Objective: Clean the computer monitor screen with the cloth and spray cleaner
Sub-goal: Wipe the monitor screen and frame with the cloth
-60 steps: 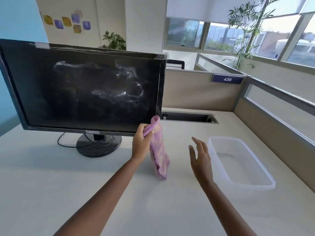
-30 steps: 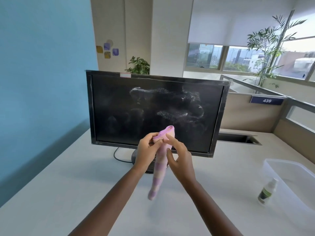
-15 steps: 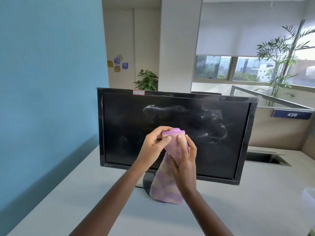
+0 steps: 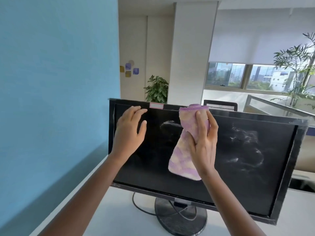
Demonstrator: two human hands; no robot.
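The black computer monitor (image 4: 242, 181) stands on a white desk, its dark screen streaked with whitish spray smears (image 4: 245, 150) on the right half. My right hand (image 4: 203, 140) grips a purple and cream cloth (image 4: 183, 155) near the screen's top edge, the cloth hanging down in front of the glass. My left hand (image 4: 130, 132) is open, fingers spread, at the screen's upper left corner. The spray cleaner is out of view.
The round monitor stand (image 4: 180, 217) and a looping black cable (image 4: 141, 207) sit on the white desk (image 4: 119, 218). A blue wall (image 4: 56, 99) runs along the left. A black chair back (image 4: 221, 105) and desk partitions lie behind the monitor.
My left hand has let go of the cloth and moved to the screen's upper left. My right hand now holds the cloth alone, raised to the top edge. The view has moved closer.
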